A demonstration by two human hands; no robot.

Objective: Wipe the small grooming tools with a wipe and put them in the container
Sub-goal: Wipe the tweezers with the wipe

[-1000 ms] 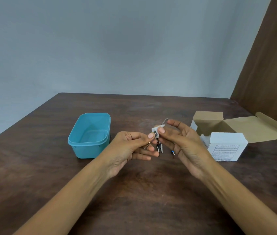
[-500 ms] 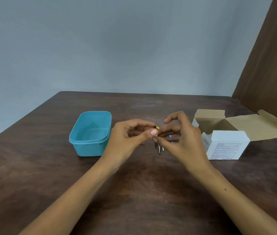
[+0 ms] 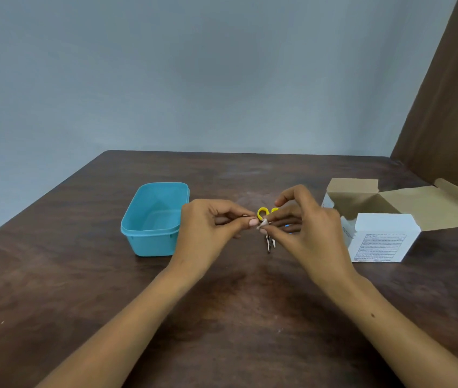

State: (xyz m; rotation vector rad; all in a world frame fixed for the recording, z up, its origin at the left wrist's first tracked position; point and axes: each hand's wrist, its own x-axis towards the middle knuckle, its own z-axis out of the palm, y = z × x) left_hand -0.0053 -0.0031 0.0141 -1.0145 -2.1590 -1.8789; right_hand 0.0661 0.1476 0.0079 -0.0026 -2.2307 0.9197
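My left hand [image 3: 211,228] and my right hand [image 3: 306,233] meet fingertip to fingertip above the table's middle. A thin metal grooming tool [image 3: 245,216] is pinched in my left fingers, with only its end showing. Around that end my right thumb and forefinger pinch a small white wipe [image 3: 262,224]. On the table under the hands lie yellow-handled scissors [image 3: 262,212], slim metal tools [image 3: 270,244] and a blue-tipped item [image 3: 287,226], partly hidden by my right fingers. The teal container [image 3: 138,219] stands open to the left of my left hand, nothing visible inside.
An open white cardboard box [image 3: 379,239] with its brown flaps spread stands right of my right hand. The dark wooden table [image 3: 236,303] runs to a grey wall at the back and a brown panel at the far right.
The hands have drawn closer together, with the wipe now bunched small at the tool's end. My right hand has lifted enough to uncover the yellow scissor handles.
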